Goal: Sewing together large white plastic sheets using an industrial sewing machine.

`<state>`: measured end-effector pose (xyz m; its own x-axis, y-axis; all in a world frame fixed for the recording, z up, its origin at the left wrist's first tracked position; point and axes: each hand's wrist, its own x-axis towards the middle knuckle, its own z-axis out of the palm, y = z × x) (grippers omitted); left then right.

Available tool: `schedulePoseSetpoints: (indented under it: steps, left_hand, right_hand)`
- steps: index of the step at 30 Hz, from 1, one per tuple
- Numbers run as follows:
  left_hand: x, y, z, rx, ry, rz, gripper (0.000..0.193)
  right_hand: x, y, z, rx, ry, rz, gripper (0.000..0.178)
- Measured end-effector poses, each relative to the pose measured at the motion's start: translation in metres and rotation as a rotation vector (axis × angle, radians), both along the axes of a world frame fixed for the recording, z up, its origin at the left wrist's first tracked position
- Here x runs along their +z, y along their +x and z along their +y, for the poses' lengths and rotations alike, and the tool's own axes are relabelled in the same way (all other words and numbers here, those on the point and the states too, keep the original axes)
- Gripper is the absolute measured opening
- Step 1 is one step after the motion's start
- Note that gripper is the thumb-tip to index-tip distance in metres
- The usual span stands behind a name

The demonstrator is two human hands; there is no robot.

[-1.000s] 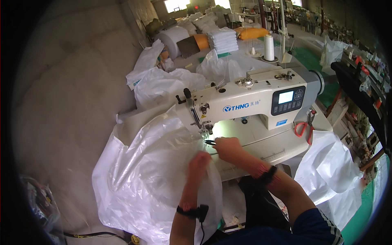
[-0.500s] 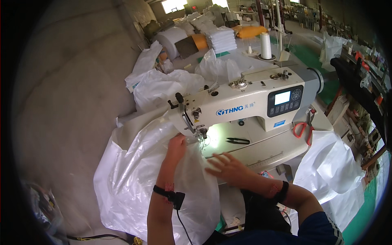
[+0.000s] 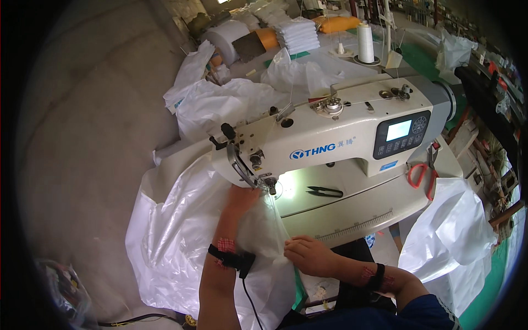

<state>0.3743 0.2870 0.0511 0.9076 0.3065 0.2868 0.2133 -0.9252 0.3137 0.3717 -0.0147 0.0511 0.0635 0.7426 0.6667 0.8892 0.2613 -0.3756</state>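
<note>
A large white plastic sheet [image 3: 181, 242] drapes over the left of the sewing machine [image 3: 324, 132] and down over my lap. My left hand [image 3: 242, 199] lies on it, just left of the lit needle area, its fingers mostly hidden behind the machine's head. Close to the table's front edge, my right hand [image 3: 311, 256] pinches the sheet's right edge, which runs taut up to the presser foot [image 3: 271, 186]. Black thread snips [image 3: 324, 191] lie on the machine bed to the right of the needle.
Red-handled scissors [image 3: 423, 175] rest at the right end of the bed. More white sheeting [image 3: 448, 236] hangs on the right. Behind the machine stand a white thread cone [image 3: 365, 44] and a stack of folded white sheets [image 3: 298, 36]. A cable [image 3: 250, 302] hangs from my left wrist strap.
My right hand has come down from open, blurred fingers to a pinch on the sheet's edge. My left hand has shifted slightly right, farther behind the machine's head. The view has tilted slightly.
</note>
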Motion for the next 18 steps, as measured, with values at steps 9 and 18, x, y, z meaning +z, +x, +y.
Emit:
schedulePoseSetpoints:
  steps: [9, 18]
  left_hand:
    - [0.015, 0.007, -0.009, -0.027, -0.053, 0.174, 0.047]
    - [-0.023, 0.008, 0.038, -0.196, 0.397, 0.0, 0.043]
  right_hand:
    - [0.036, 0.035, 0.024, -0.115, -0.198, -0.321, 0.042]
    - [0.025, 0.05, 0.082, -0.064, -0.115, -0.294, 0.01]
